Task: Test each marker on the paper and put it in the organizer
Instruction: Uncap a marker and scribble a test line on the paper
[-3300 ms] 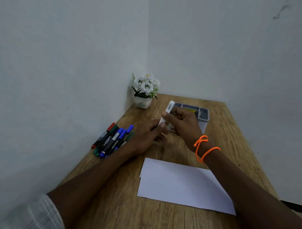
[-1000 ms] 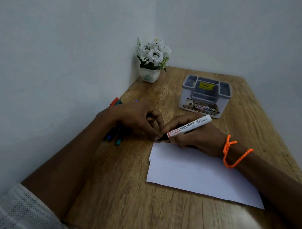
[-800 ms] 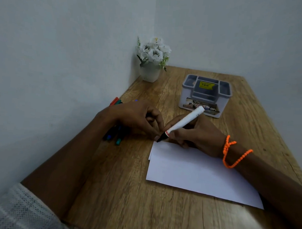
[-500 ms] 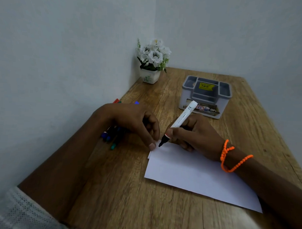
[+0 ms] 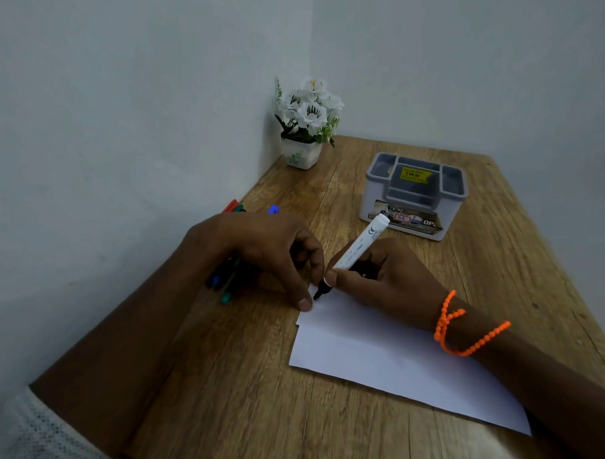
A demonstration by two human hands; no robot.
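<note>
Right hand (image 5: 385,277) grips white, uncapped marker (image 5: 357,252), black tip on paper (image 5: 392,359); left hand (image 5: 269,252) fingertip presses it.

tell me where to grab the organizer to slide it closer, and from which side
Grip the organizer by its two short end walls, coming from above and in front. It stands upright and boxy beyond the marker, its open compartments facing up, so the rim offers a firm edge. Its near face is partly behind the marker's tail.

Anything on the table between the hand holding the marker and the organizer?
Nothing in the head view: only bare wooden table separates the right hand from the organizer. The white marker it grips points its back end toward the organizer.
</note>
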